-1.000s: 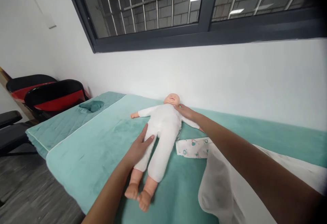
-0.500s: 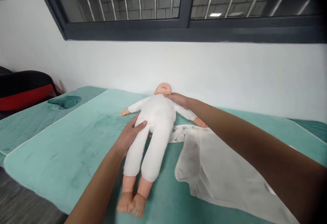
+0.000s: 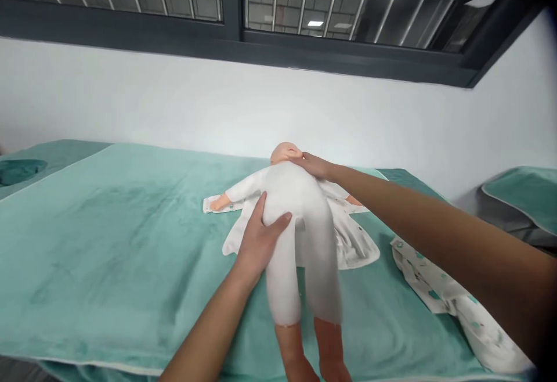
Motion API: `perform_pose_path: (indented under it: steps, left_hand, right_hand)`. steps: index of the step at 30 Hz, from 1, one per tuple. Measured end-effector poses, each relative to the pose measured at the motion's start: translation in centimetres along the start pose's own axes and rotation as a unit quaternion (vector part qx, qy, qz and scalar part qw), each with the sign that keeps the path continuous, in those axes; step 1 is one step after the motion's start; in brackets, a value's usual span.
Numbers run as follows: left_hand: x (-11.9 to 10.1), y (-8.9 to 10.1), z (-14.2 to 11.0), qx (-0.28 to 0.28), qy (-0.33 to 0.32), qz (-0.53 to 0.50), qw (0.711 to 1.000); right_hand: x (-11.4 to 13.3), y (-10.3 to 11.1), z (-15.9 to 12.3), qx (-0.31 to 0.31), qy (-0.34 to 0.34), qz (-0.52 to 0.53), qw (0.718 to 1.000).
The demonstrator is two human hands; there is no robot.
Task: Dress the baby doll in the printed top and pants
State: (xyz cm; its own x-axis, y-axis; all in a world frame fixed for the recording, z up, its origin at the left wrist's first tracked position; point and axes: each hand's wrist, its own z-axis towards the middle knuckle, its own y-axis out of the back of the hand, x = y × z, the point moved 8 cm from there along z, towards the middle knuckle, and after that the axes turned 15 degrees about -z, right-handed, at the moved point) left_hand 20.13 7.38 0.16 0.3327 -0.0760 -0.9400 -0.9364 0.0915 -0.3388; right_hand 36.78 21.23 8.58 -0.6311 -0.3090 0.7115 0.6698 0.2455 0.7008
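A baby doll [image 3: 289, 193] with a white cloth body lies face up, head toward the wall. My left hand [image 3: 260, 237] grips its hip and upper thigh, thumb across the front and fingers along the outer side. At the neck, just under the head, my right hand [image 3: 314, 166] holds the doll, its fingertips partly hidden. Spread beneath the doll is a white baby shirt [image 3: 359, 245] with a small print. One doll hand [image 3: 220, 202] rests over a sleeve. The doll's lower legs [image 3: 289, 341] reach toward me, and the feet are cut off by the frame.
Another white printed garment [image 3: 452, 298] lies crumpled at the right, below my right forearm. A teal padded mat [image 3: 122, 254] covers the surface up to the white wall [image 3: 174, 103]. Further right is a teal-topped item [image 3: 526, 193], and above runs a dark-framed barred window [image 3: 235, 4].
The view has turned right. Both hands have carried the doll rightward from the bare mat onto the white shirt, which now shows on both sides of it. The hands keep their holds.
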Motion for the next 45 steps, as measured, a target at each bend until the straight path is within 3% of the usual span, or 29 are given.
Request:
perform_pose_path:
  steps: [4, 8, 12, 16, 18, 20, 23, 26, 29, 32, 36, 38, 39, 43, 45]
  left_hand:
    - [2.1, -1.3, 0.2, -0.006, -0.032, 0.042, 0.999]
    - [3.5, -0.9, 1.1, -0.015, -0.061, 0.086, 0.994]
    - [3.7, -0.4, 1.1, -0.017, -0.085, 0.114, 0.99]
    - [4.0, -0.1, 0.7, -0.035, -0.063, 0.109, 0.991]
    - [4.1, 0.2, 0.5, -0.055, -0.058, 0.108, 0.991]
    - [4.1, 0.5, 0.3, -0.068, -0.067, 0.116, 0.989]
    - [3.9, 0.7, -0.2, -0.07, -0.087, 0.131, 0.985]
    - [3.9, 0.9, -0.5, -0.078, -0.091, 0.146, 0.982]
    - [3.5, 0.8, -0.1, -0.073, -0.079, 0.203, 0.973]
    - [2.1, 0.2, 1.0, -0.053, -0.099, 0.328, 0.938]
    - [0.1, -1.6, 3.4, -0.024, -0.172, 0.527, 0.832]
    - [0.1, -1.4, 5.2, -0.034, -0.169, 0.572, 0.802]
    - [0.2, -0.8, 6.1, -0.049, -0.157, 0.559, 0.812]
    - [1.4, 2.8, 9.2, -0.09, -0.114, 0.378, 0.914]
    - [1.5, 4.3, 9.9, -0.096, -0.111, 0.317, 0.937]
  right_hand:
    - [-3.1, 1.2, -2.0, -0.064, -0.086, -0.101, 0.989]
    - [-5.6, 1.0, -2.6, -0.095, -0.162, -0.22, 0.957]
    - [-5.7, 1.0, -2.0, -0.109, -0.157, -0.295, 0.936]
    - [-2.1, 0.5, -0.3, -0.145, -0.062, -0.386, 0.909]
    - [0.2, -1.8, 0.8, -0.112, 0.018, -0.441, 0.89]
    - [1.6, -5.1, 2.0, -0.029, 0.075, -0.468, 0.88]
    - [2.4, -9.1, 3.4, 0.078, 0.098, -0.46, 0.879]
    - [2.6, -11.1, 4.3, 0.116, 0.104, -0.464, 0.872]
    - [2.5, -11.6, 4.5, 0.125, 0.11, -0.472, 0.866]
    - [2.4, -10.7, 4.0, 0.092, 0.124, -0.474, 0.867]
    - [2.4, -8.1, 2.4, 0.009, 0.137, -0.466, 0.874]
    - [2.2, -7.1, 1.7, -0.021, 0.136, -0.462, 0.876]
    - [2.0, -6.7, 1.4, -0.025, 0.133, -0.461, 0.877]
    - [1.2, -6.1, 0.7, -0.007, 0.125, -0.443, 0.887]
    - [1.0, -6.0, 0.6, -0.001, 0.13, -0.425, 0.896]
